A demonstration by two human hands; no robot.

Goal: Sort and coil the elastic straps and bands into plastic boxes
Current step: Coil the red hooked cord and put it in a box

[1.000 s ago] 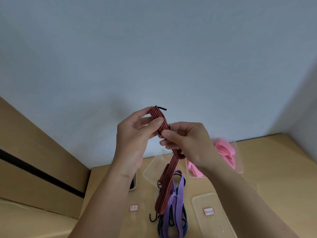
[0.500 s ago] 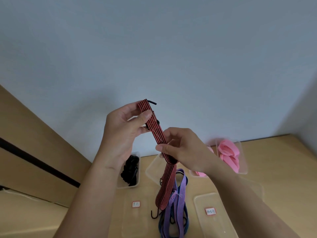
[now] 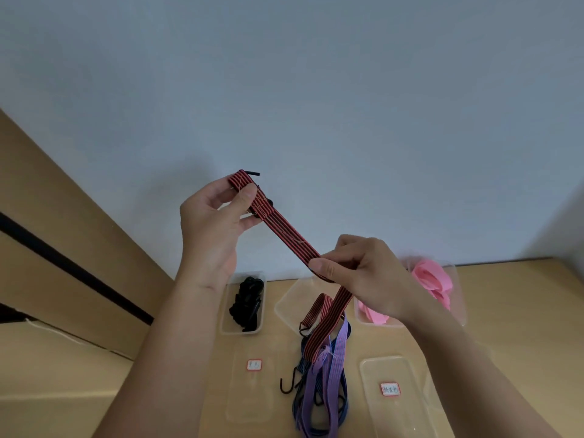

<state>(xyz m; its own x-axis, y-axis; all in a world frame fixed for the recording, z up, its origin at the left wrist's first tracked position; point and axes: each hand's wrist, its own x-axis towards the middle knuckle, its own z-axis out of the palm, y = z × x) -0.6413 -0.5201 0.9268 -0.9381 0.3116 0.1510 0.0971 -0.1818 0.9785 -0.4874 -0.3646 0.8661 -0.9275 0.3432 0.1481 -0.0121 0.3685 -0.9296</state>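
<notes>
A person's left hand (image 3: 211, 229) is raised before a pale wall, its grip pinching the upper end of a red-and-black striped strap (image 3: 284, 230) between thumb and fingers, with a black hook tip (image 3: 252, 173) poking out above. Below this hand, on the wooden bench (image 3: 521, 311), a clear box (image 3: 226, 327) holds black straps (image 3: 246, 298), and nearer the viewer lies a labelled clear lid (image 3: 252, 403). The striped strap slants down to the right, pulled straight in mid-air. Its lower part hangs towards a loose pile of purple and blue straps (image 3: 325, 384) on the bench. The right hand (image 3: 363, 276) holds the strap's middle, its grip narrow, thumb and fingers closed on it. Further right, a clear tub (image 3: 458, 298) contains pink bands (image 3: 433, 279), and a second labelled lid (image 3: 395, 412) lies in front.
</notes>
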